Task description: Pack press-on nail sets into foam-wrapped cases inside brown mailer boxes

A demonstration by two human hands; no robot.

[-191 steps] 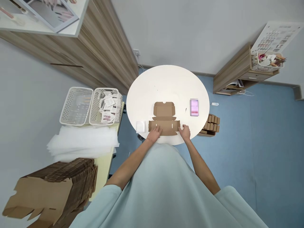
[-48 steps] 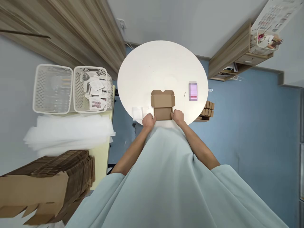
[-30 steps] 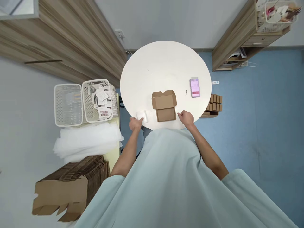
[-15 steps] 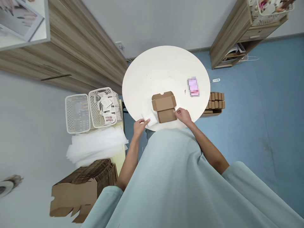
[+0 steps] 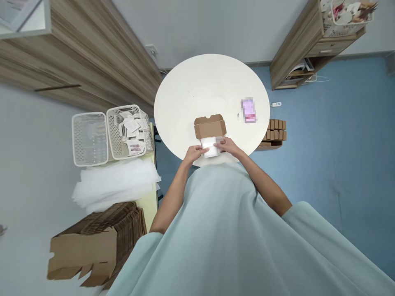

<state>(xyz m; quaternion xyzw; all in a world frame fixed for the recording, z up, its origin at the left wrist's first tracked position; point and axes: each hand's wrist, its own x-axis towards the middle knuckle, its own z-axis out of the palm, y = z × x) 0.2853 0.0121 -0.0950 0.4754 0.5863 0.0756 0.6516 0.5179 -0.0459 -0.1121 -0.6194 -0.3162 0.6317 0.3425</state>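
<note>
An open brown cardboard box (image 5: 210,128) stands near the front edge of the round white table, its flapped lid tipped back. Over its tray lies a white foam-wrapped packet (image 5: 210,148), held between both hands. My left hand (image 5: 194,154) pinches the packet's left side with thumb and fingers. From the right, my right hand (image 5: 228,145) grips the packet's other end, where the wrap looks thin and see-through. The packet covers most of the tray, and what is inside the wrap is hidden.
A pixelated purple item (image 5: 248,110) lies on the table's right. Left are two white baskets (image 5: 126,154), white foam sheets (image 5: 114,181) and a stack of flat cardboard boxes (image 5: 86,250). Folded small boxes (image 5: 274,131) stand on the floor at right, near a wooden cabinet (image 5: 296,45).
The white packet has moved right, from beside the box to over its tray. My right hand has left the box's edge and taken the packet's right end. The view has shifted slightly.
</note>
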